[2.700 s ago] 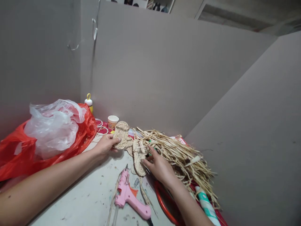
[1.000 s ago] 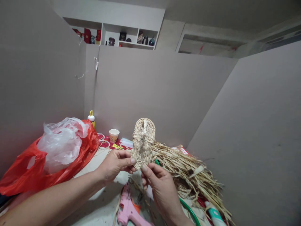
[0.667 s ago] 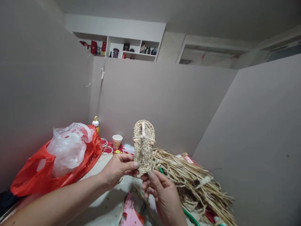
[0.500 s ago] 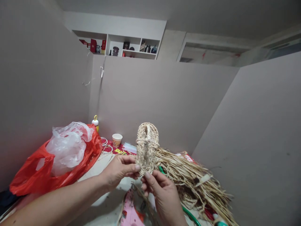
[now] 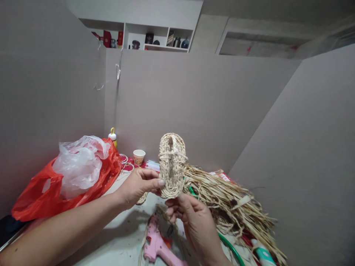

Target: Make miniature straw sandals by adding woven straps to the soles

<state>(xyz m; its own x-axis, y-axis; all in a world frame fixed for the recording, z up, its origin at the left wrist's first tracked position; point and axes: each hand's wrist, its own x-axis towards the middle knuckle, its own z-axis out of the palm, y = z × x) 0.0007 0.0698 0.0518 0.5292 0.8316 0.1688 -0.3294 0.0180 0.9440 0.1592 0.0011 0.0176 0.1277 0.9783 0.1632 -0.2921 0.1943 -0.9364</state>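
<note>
A small woven straw sandal [image 5: 179, 173], made of braided rows with a strap across its upper part, is held upright over the table. My left hand [image 5: 138, 186] pinches its lower left edge, thumb in front. At its bottom end, my right hand [image 5: 191, 214] has thumb and fingers closed on the lower edge; the exact contact is partly hidden. Part of another braided straw piece [image 5: 142, 198] shows beneath my left hand. A pink glue gun [image 5: 158, 240] lies on the table below both hands, with straw strands beside it.
On the right lies a big bundle of dry straw [image 5: 230, 199], with a green tube [image 5: 231, 249] and a white-and-teal bottle [image 5: 263, 253]. A red plastic bag [image 5: 36, 199] stands left. Behind are a paper cup [image 5: 139, 157] and a yellow-topped bottle [image 5: 112, 136]. Grey partitions [image 5: 177, 96] enclose the table.
The view has tilted down, showing more of the glue gun. The sandal now faces me more squarely, and my right thumb has slipped lower at its bottom edge. The second braided piece has come into view.
</note>
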